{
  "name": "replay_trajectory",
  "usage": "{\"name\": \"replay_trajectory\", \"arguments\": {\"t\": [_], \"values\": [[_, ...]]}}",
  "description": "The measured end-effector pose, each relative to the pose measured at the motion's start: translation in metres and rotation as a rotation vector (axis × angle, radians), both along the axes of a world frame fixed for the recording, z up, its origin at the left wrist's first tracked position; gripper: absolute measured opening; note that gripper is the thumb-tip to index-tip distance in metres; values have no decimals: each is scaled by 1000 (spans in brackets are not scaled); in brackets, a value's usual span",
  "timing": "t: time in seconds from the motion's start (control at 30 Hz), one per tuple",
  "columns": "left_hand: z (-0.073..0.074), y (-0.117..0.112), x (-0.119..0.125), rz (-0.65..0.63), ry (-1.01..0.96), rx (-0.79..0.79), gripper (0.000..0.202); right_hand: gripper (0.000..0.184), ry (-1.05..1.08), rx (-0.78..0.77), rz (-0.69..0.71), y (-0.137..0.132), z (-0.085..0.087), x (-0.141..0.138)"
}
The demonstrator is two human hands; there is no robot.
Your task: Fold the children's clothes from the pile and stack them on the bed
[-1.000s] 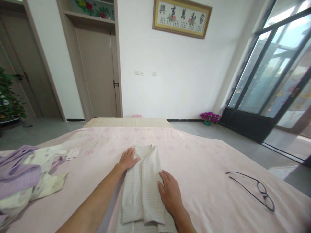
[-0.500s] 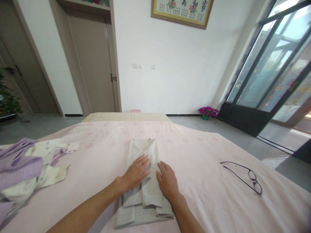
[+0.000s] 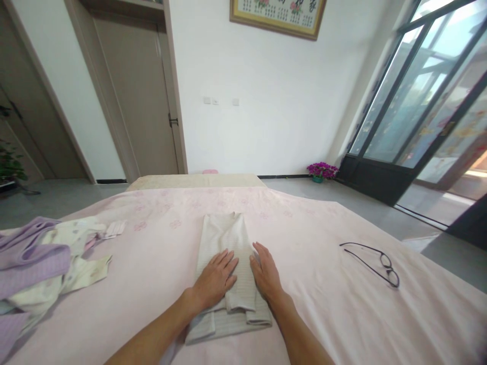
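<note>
A pale, finely striped garment (image 3: 224, 230), folded into a long narrow shape, lies on the pink bedsheet (image 3: 312, 263) in front of me. Its sleeves or legs are laid in over the body, and their ends lie near the wider lower edge. Flat on its middle rests my left hand (image 3: 216, 278), fingers stretched out. My right hand (image 3: 266, 271) lies along the garment's right edge, fingers extended and slightly bent, gripping nothing.
At the left is a loose pile of clothes (image 3: 38, 263), purple and cream. Black-framed eyeglasses (image 3: 385, 261) lie unfolded on the right side of the sheet. Beyond the bed are a pot of magenta flowers (image 3: 322, 171), a wooden door (image 3: 133, 96) and a glass door (image 3: 403, 111).
My left hand has slid down the garment, toward me. The right hand stays by the right edge. The whole view has shifted slightly with my head.
</note>
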State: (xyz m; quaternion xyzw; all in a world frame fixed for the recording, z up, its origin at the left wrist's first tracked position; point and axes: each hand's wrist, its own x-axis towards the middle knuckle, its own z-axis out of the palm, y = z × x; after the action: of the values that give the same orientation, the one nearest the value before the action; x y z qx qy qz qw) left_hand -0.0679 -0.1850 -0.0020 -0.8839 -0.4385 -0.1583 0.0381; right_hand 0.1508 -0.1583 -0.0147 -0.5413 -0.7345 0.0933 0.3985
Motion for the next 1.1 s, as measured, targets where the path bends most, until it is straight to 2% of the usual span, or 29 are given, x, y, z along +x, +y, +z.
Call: {"name": "replay_trajectory", "arguments": {"t": [0.1,0.23,0.37,0.6,0.87,1.03,1.1], "values": [[0,0,0,3,2,-17,48,46,29,11,45,-2,3,3],[2,-7,-1,-10,24,-83,54,55,-114,-64,84,-7,9,1],[6,-31,-2,-30,39,-125,60,58,-247,-114,80,-10,12,-3],[13,-71,-7,-73,20,-166,60,52,-298,-127,60,-13,15,-6],[23,-101,-33,-159,-41,-247,55,59,-364,-179,69,-15,16,-9],[18,-122,-44,-130,-10,-211,61,60,-396,-300,150,-24,24,-8],[15,-126,-44,-124,-3,-190,63,61,-421,-277,167,-36,24,-9]]}}
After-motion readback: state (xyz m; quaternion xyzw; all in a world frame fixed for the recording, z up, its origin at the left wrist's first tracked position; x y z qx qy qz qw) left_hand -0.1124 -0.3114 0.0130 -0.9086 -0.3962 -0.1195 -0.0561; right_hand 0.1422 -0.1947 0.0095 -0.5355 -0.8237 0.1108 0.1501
